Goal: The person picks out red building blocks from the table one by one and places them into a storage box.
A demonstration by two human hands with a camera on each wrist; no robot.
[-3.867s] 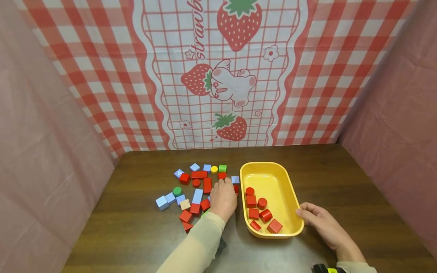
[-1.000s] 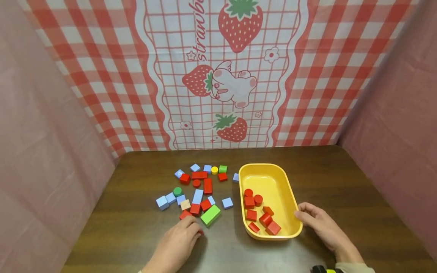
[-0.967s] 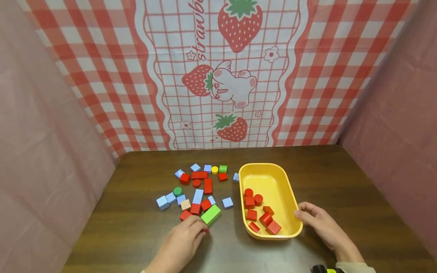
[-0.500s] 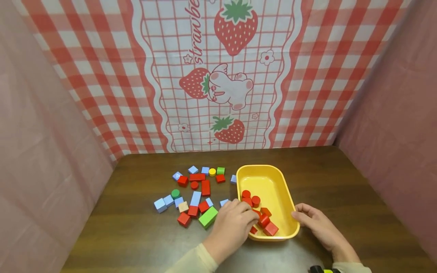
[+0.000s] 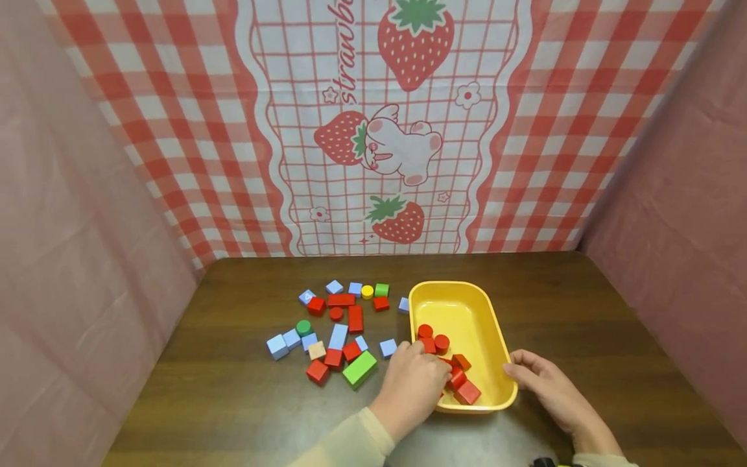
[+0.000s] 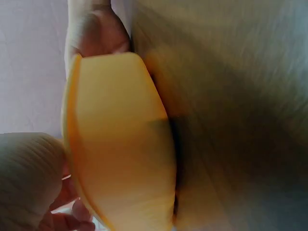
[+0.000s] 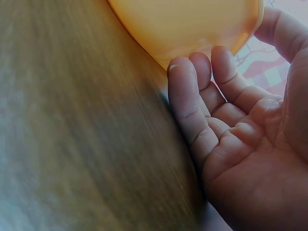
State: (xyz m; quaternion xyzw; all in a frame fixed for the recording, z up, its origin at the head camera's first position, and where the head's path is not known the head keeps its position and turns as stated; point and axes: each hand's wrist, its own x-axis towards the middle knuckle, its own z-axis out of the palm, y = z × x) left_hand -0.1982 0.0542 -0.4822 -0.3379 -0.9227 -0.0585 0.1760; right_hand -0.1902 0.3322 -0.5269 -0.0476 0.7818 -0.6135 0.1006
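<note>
A yellow tray (image 5: 458, 311) holds several red blocks (image 5: 468, 392) along its left and near sides. My left hand (image 5: 415, 381) reaches over the tray's near left rim, with fingertips down among the red blocks. In the left wrist view its fingers (image 6: 65, 219) bend over the rim; whether a block sits between them is hidden. My right hand (image 5: 545, 386) grips the tray's right side near the front corner. The right wrist view shows its thumb (image 7: 272, 26) at the rim and the fingers (image 7: 185, 91) against the outer wall.
Left of the tray, loose blocks lie on the brown table (image 5: 204, 370): several red, blue and green ones, a yellow disc (image 5: 367, 292) and a plain wooden cube (image 5: 316, 351). A blue block (image 5: 388, 348) lies close to the tray. A checked cloth (image 5: 192, 130) hangs behind.
My left hand has picked a small red block from the near side of the pile and moved right to the tray. The right hand has kept its hold on the tray.
</note>
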